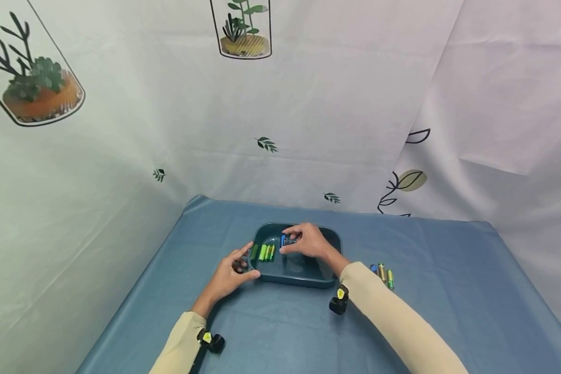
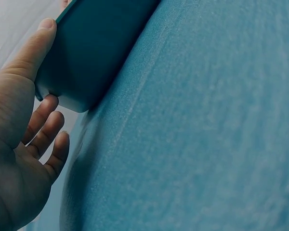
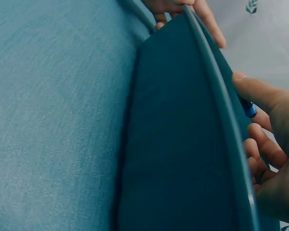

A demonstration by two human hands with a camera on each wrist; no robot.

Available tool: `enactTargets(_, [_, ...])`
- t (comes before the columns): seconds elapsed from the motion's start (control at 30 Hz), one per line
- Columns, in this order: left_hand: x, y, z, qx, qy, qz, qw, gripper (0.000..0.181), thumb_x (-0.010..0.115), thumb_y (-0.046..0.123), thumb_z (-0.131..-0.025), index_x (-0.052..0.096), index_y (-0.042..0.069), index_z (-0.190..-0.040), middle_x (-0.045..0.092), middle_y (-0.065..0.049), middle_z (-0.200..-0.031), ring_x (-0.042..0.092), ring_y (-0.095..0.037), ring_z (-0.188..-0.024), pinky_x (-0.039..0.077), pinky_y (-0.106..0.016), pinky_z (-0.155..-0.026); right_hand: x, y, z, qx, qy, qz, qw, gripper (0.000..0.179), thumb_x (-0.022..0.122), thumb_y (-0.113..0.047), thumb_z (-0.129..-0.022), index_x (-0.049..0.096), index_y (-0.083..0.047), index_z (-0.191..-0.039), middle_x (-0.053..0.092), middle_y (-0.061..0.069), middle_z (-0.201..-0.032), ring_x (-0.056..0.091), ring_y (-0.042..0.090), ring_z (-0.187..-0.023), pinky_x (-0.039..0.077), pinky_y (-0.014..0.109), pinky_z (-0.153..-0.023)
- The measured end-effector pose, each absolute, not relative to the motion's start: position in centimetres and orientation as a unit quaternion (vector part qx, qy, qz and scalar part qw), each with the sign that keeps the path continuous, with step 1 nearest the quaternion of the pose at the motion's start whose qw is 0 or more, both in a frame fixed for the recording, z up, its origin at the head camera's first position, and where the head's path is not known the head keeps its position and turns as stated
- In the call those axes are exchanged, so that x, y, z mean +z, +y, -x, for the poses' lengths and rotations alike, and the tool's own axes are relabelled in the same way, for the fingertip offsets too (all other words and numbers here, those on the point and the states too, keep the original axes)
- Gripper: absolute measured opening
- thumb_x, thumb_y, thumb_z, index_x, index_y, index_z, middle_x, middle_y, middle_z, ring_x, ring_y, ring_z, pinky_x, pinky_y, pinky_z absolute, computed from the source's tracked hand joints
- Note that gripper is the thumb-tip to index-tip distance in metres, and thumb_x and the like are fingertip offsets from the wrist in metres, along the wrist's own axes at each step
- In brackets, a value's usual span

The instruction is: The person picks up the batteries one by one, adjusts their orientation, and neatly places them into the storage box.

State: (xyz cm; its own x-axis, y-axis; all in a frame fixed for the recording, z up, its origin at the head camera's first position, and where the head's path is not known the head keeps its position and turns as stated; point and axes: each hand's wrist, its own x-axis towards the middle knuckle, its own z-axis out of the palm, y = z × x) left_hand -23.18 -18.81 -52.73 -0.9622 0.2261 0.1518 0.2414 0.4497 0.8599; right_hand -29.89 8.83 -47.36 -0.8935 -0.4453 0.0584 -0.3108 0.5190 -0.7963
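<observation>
A dark teal tray [image 1: 290,280] stands on the blue cloth. My left hand [image 1: 229,272] spans its near left corner, thumb and forefinger straight against the rim. In the left wrist view, the other fingers of that left hand [image 2: 24,120] hang loosely bent below the rim. Over the tray's inside, my right hand [image 1: 308,241] pinches a blue battery [image 1: 282,241] between thumb and fingertips, held upright. The right wrist view shows the blue end of this battery [image 3: 251,111], partly hidden by the fingers. Several green batteries [image 1: 267,253] lie side by side along the tray's left side.
To the right of the tray, a blue battery [image 1: 373,268], a gold-and-green battery [image 1: 382,272] and a green battery [image 1: 390,279] lie on the tablecloth [image 1: 439,291]. Behind the table hangs a white cloth [image 1: 336,114] printed with plants.
</observation>
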Motion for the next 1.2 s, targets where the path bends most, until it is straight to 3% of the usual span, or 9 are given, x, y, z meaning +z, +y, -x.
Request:
enactTargets(0.27, [-52.7, -18.7, 23.4, -0.501, -0.853, 0.145, 0.016, 0.081, 0.086, 0.023, -0.085, 0.047, 0.018, -0.155, 0.058, -0.01, -0.129, 0.056, -0.02, -0.091, 0.049, -0.031, -0.08, -47.7, 8.1, 29.8, -0.419, 0.883, 0.198, 0.071, 0.049, 0.09, -0.03, -0.081, 0.075, -0.012, -0.124, 0.065, -0.001, -0.097, 0.059, 0.012, -0.083, 0.049, 0.03, -0.067])
enactTargets(0.87, [-53.1, -18.9, 23.3, -0.505, -0.852, 0.137, 0.01, 0.081, 0.087, 0.025, -0.085, 0.047, 0.024, -0.155, 0.058, -0.007, -0.131, 0.056, -0.021, -0.094, 0.049, -0.032, -0.082, -49.3, 6.7, 30.0, -0.415, 0.891, 0.165, 0.081, 0.048, 0.093, -0.03, -0.077, 0.078, -0.013, -0.12, 0.067, -0.003, -0.09, 0.059, 0.011, -0.078, 0.049, 0.031, -0.07])
enactTargets(1.2, [-53.2, -19.0, 23.3, -0.504, -0.851, 0.146, 0.015, 0.081, 0.086, 0.026, -0.085, 0.047, 0.021, -0.156, 0.058, -0.008, -0.13, 0.056, -0.021, -0.093, 0.049, -0.031, -0.081, -49.5, 6.1, 29.8, -0.399, 0.897, 0.174, 0.072, 0.05, 0.093, -0.031, -0.076, 0.078, -0.011, -0.119, 0.068, -0.002, -0.09, 0.059, 0.01, -0.076, 0.051, 0.031, -0.07])
